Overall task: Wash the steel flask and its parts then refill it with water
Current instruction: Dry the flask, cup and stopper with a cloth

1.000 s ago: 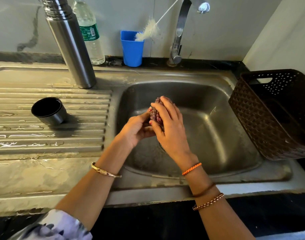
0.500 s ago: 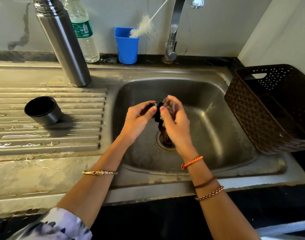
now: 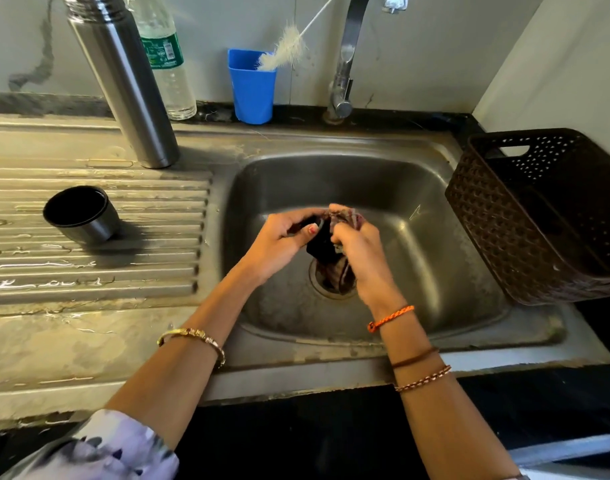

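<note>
1. A second before, both hands were pressed together around the scrubber over the sink basin (image 3: 435, 271), hiding whatever lay between them. By this moment they had drawn slightly apart, and a small dark part (image 3: 319, 242), probably the flask's stopper, showed between them above the drain.
2. The left hand (image 3: 282, 242) pinched the dark part from the side, fingers curled round it. The right hand (image 3: 360, 252) gripped a crumpled reddish scrubber (image 3: 345, 216) and worked it against the part.
3. This looked like the scrubbing of a small piece mid-way, with rinsing and refilling not yet done; no water could be seen running from the tap (image 3: 345, 64).
4. The steel flask (image 3: 123, 81) stood upright and uncapped on the worktop to the left of the sink, at the back. What it held could not be told.
5. Its steel cup (image 3: 81, 216) lay tilted on the draining ridges left of the sink, mouth up; the inside looked dark and apparently empty.
6. A plastic water bottle (image 3: 165, 60) stood just behind the flask.
7. A blue tumbler (image 3: 251, 88) behind the sink held a white bottle brush (image 3: 282, 50).
8. A brown basket (image 3: 539, 220) sat right of the sink; nothing was visible inside.
</note>
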